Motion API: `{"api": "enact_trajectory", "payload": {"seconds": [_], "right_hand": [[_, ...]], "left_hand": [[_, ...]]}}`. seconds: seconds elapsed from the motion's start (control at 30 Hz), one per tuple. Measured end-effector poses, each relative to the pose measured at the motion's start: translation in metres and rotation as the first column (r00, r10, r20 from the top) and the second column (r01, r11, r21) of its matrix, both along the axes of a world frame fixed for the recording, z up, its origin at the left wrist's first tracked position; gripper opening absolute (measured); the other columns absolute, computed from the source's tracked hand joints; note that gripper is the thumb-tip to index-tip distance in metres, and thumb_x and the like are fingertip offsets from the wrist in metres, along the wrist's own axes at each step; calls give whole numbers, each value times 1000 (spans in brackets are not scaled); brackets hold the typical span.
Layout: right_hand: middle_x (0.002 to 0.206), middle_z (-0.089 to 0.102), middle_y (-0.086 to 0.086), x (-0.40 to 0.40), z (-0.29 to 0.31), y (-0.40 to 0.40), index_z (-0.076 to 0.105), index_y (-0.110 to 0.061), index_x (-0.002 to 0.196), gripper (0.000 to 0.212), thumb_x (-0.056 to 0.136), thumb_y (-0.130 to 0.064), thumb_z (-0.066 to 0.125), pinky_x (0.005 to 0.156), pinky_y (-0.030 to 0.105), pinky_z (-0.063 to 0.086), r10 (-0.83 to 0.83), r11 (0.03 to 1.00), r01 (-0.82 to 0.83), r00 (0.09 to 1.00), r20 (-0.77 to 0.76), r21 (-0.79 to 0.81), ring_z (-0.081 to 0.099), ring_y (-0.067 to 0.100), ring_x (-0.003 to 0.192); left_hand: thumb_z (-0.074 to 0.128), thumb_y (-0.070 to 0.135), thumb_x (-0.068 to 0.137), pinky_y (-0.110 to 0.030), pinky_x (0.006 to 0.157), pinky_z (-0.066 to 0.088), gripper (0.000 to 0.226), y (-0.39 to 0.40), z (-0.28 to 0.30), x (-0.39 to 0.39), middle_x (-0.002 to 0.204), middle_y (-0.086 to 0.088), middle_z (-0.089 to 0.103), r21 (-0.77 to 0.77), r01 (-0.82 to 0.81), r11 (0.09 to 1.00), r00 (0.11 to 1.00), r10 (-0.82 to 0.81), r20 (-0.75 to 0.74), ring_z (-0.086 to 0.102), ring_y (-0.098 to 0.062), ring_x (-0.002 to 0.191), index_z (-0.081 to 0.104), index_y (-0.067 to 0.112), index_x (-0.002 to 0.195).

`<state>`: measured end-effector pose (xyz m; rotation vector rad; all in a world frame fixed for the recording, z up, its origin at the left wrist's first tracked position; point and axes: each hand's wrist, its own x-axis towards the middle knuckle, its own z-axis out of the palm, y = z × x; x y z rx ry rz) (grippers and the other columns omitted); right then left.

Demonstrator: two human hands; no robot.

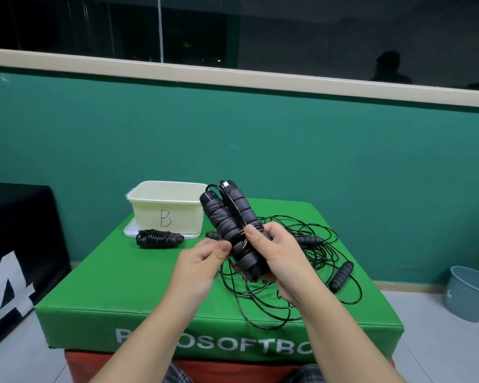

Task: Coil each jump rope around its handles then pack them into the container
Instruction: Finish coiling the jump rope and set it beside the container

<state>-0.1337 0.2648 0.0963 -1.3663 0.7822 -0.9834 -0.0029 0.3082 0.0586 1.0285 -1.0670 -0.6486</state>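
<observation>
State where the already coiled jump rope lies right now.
In the head view the coiled jump rope lies on the green box, left of both hands, just in front of the white container marked B.

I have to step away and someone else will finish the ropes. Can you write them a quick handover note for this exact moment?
Right hand: grips the pair of handles held upright together, thumb pinning the first turns of cord.
Left hand: pinches the cord beside the handles, mid-wrap.
Done: one coiled rope lies on the green box in front of the tub marked B, not yet packed.
On the box to the right: a loose tangle of cord with more handles in it; how many ropes that makes I cannot tell.
Left: finish this wrap, coil what remains, put all into the tub.
</observation>
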Motion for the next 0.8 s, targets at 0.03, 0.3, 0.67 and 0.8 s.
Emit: {"api": "enact_trajectory", "payload": {"seconds": [0.03,0.3,0.67,0.8], "right_hand": [[77,68,3,1,0,1,52,-17,85,22,85,-32,68,50,27,49,-33,999,33,999,-12,-30,63,18,59],[110,49,-8,2,-5,7,61,-21,120,36,87,-37,65,91,13,35,-447,683,109,844,-295,-722,40,-7,92],[126,59,-7,-1,-8,10,49,-19,138,60,85,-41,66,103,21,34,-405,781,104,835,-373,-616,51,8,119],[74,68,-12,-2,-11,8,68,-19,96,13,87,-28,66,71,25,49,-326,844,226,936,-131,-486,57,1,67]], "left_hand": [[57,32,74,-10,41,26,28,1,1,0,55,15,52,-18,-30,999,999,31,16,36,1,40,69,25,50],[62,39,72,-17,49,27,42,5,2,-2,50,10,42,-99,-275,956,948,287,141,38,-2,49,47,20,37],[52,34,82,-11,65,38,17,10,5,1,73,5,58,-197,-205,959,919,258,299,52,-1,70,67,34,75],[51,36,92,-12,55,34,14,7,-3,-2,61,20,51,-116,-64,991,962,92,257,43,1,57,63,35,99]]}}
